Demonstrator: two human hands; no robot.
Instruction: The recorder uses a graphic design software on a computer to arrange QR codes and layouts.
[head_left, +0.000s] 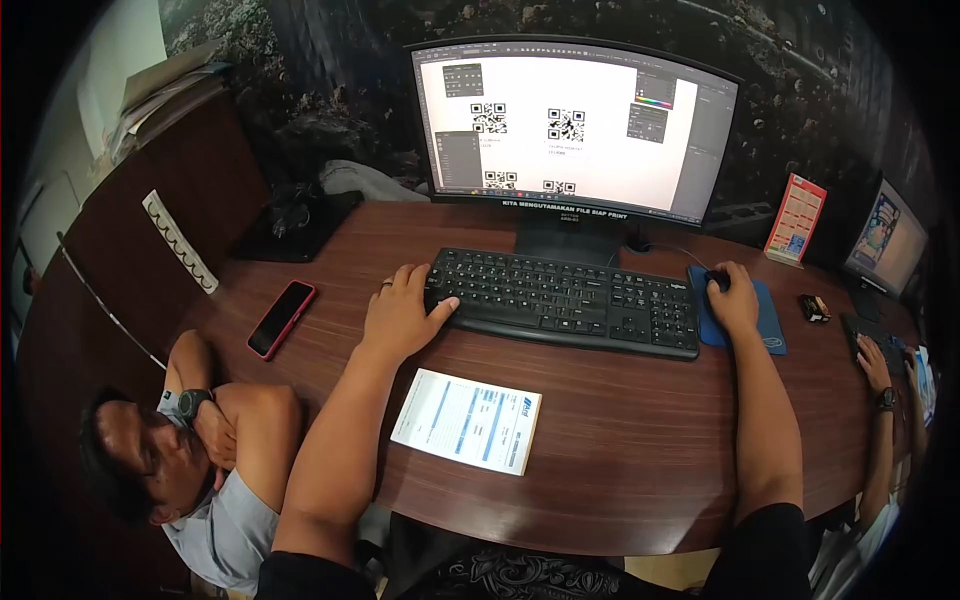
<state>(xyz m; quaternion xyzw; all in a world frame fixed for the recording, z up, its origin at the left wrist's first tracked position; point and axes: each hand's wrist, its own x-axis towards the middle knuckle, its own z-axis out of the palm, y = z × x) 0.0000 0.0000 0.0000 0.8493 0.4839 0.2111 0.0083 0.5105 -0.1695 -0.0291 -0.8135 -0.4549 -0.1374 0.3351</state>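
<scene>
My left hand (402, 310) rests on the left end of a black keyboard (560, 300), its fingers spread over the keys and its thumb near the lower row. On a blue mouse pad (766, 312), my right hand (736, 298) is curved over a black computer mouse (717, 283). Behind the keyboard stands a wide monitor (600, 120) with several square black-and-white codes and dark tool panels on a white page. Between my forearms lies a pad of printed forms (468, 420), white with blue markings.
A phone with a red edge (282, 320) lies left on the brown desk (600, 430). One person (240, 480) leans there with folded arms; another person's hand (872, 362) is at a keyboard far right. A red-and-white desk calendar (796, 220) and a small black box (815, 307) stand right.
</scene>
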